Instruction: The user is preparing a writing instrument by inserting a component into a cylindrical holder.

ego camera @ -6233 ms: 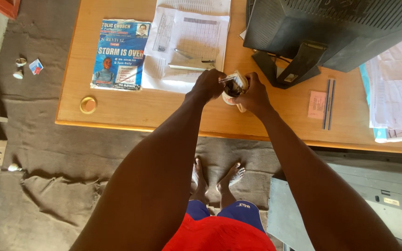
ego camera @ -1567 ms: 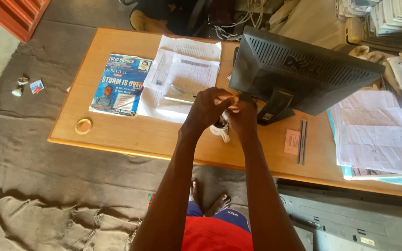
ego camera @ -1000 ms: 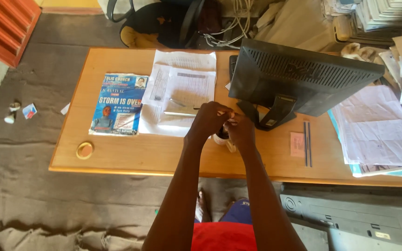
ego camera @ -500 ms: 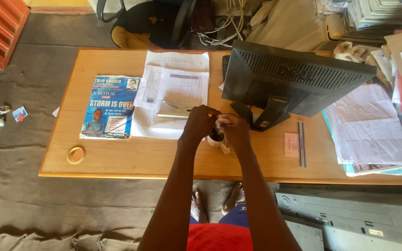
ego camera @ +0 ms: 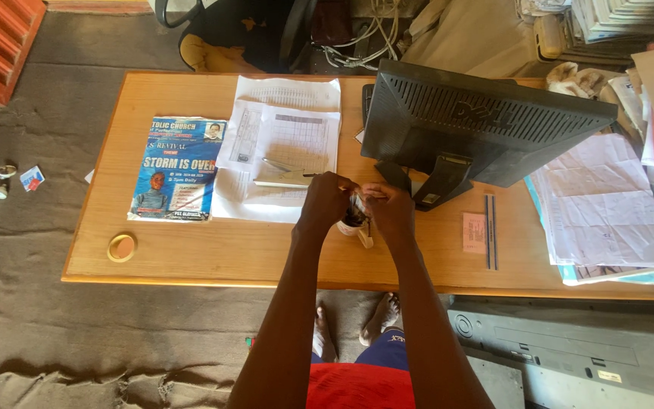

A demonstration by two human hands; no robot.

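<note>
My left hand (ego camera: 325, 201) and my right hand (ego camera: 389, 210) meet over a white mug (ego camera: 357, 228) that stands on the wooden desk (ego camera: 228, 254). Both pinch a small packet (ego camera: 357, 203) between their fingertips, held just above the mug's mouth. The mug looks dark inside. My hands hide most of it; only its lower side and handle show.
A black monitor (ego camera: 478, 121) stands right behind the hands. White sheets (ego camera: 285, 129) with a metal stapler (ego camera: 285, 179), a blue poster (ego camera: 175, 168) and a round lid (ego camera: 122, 248) lie to the left. A pink card (ego camera: 475, 232), two pens (ego camera: 490, 231) and a paper pile (ego camera: 607, 204) lie to the right.
My hands have stayed together over the mug with the packet between them. The view has shifted slightly; the things on the desk have not moved.
</note>
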